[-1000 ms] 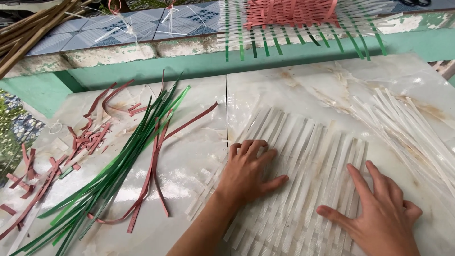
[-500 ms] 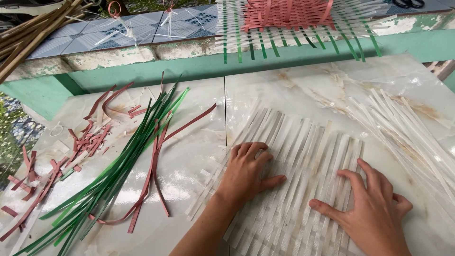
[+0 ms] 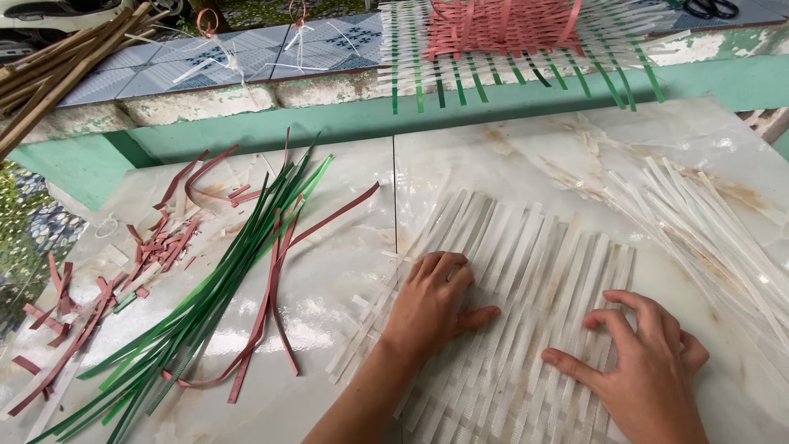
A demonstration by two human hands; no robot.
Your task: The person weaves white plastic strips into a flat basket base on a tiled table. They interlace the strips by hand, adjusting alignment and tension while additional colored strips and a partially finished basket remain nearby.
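Both the left hand (image 3: 431,304) and right hand (image 3: 649,366) lie flat, gripping nothing, on the half-woven white strip mat (image 3: 526,271) mid-counter (spare white strips (image 3: 707,222) wait at 2 o'clock, so plenty's left).

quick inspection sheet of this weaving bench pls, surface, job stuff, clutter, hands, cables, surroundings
surface: glossy pale marble slab, stained brown in places.
job's things: white woven mat lying flat; loose white strips at its right.
clutter: green strips in a bundle, red strips across them, red offcuts at far left.
hands: left hand and right hand both pressed flat on the mat, holding nothing.
cables: nothing seen.
surroundings: green ledge, a red and green woven piece on it, bamboo sticks top left.
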